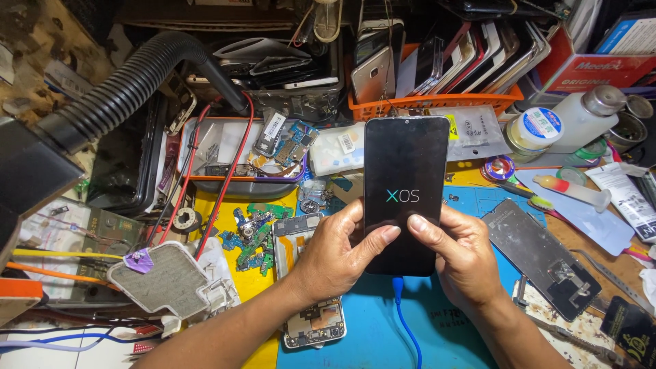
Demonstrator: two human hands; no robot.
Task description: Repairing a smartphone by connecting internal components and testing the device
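Both hands, left hand (335,256) and right hand (461,256), grip phone (406,195) upright above counter (437,321) centre, thumbs on glass. Blue cable (404,318) plugged, prob. bottom port. Risk: cable tug could yank the plug.

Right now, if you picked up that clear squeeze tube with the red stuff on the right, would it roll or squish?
The tube looks round and lies on its side, so a push would probably roll it. Its clear body seems soft plastic, likely to squish a bit. It is small, so probably light.
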